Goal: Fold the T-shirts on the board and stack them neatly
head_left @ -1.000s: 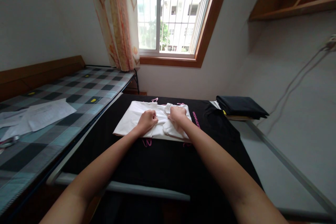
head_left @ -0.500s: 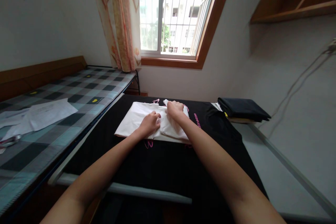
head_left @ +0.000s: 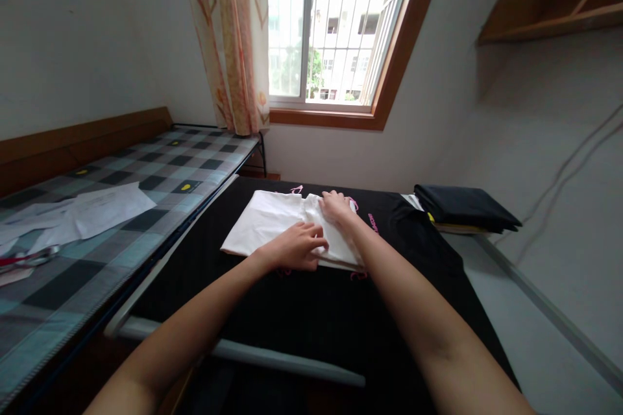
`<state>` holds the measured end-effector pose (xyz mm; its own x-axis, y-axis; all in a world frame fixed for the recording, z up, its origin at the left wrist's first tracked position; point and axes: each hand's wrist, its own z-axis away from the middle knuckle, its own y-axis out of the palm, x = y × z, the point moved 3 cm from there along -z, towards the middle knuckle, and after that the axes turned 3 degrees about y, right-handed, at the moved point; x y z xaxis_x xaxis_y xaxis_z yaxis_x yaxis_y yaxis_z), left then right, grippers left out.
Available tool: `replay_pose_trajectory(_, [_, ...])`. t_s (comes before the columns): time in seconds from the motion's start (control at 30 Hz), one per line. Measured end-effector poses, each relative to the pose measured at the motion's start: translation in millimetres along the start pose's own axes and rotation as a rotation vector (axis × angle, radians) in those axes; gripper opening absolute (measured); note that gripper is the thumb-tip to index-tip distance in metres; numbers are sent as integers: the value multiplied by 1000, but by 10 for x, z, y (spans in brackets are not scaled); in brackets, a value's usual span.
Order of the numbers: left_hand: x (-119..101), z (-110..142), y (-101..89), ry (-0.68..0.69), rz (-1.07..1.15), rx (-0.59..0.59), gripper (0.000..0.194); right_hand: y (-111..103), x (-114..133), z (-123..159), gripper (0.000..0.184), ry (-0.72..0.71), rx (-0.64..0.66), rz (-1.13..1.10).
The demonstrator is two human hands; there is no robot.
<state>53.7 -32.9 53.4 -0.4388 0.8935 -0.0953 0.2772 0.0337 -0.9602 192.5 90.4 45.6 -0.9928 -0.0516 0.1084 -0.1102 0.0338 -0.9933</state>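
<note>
A folded white garment (head_left: 272,217) lies across a black T-shirt (head_left: 272,311) with pink lettering. My left hand (head_left: 299,246) is over the garment's near edge, right of its middle, with its fingers loosely bent and apart. Stretched-out fingers of my right hand (head_left: 337,206) rest on the far right part of the white cloth. No cloth is visibly gripped in either hand. Both forearms pass over the black shirt, and the right one hides part of it.
A dark flat folder-like bundle (head_left: 464,206) sits on the table (head_left: 481,272) at the far right. To the left is a bed with a checked cover (head_left: 204,172), bearing loose papers (head_left: 97,214). A wooden shelf (head_left: 559,23) juts from the wall at upper right.
Both hands were closed at the white garment's middle fold; now their fingers are extended. My left hand has come right and nearer. The garment's right part lies flatter. The view has shifted slightly.
</note>
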Motion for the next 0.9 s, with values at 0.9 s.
replay_pose_trajectory(0.9, [545,95,399,-670,-23,-173,53,303,89,-69,40,-25,-148,-58])
